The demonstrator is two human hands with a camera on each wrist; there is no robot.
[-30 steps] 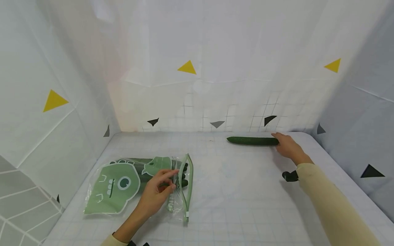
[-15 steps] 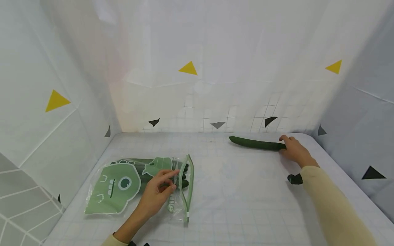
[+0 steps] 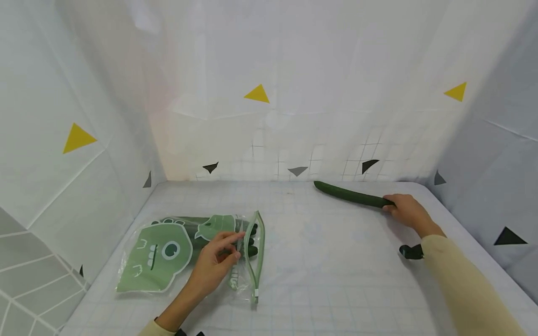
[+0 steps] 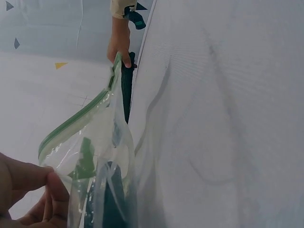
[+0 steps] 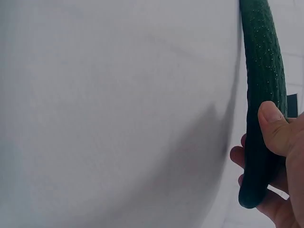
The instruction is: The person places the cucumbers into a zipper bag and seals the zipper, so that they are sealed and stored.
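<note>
My right hand [image 3: 407, 212] grips a long dark green cucumber [image 3: 350, 195] by its right end, at the back right of the table. In the right wrist view, the thumb lies along the cucumber [image 5: 264, 61] and the fingers curl beneath it. A clear zip bag [image 3: 161, 256] with a green one-eyed monster print lies on the left, its green-edged mouth facing right and parted. My left hand [image 3: 214, 261] pinches the bag's film near that mouth, lifting it in the left wrist view. Inside the bag are cucumbers [image 3: 252, 251], their dark ends showing at the mouth.
A white cloth with a faint grid covers the table [image 3: 319, 280]. White sheets hang behind and at both sides, marked with yellow triangles [image 3: 257, 94] and dark ones. A small black device [image 3: 411, 252] sits at the right wrist.
My right hand has taken a fuller hold of the cucumber's right end and drawn it right and nearer, so the cucumber slants now. The left hand and bag have stayed put.
</note>
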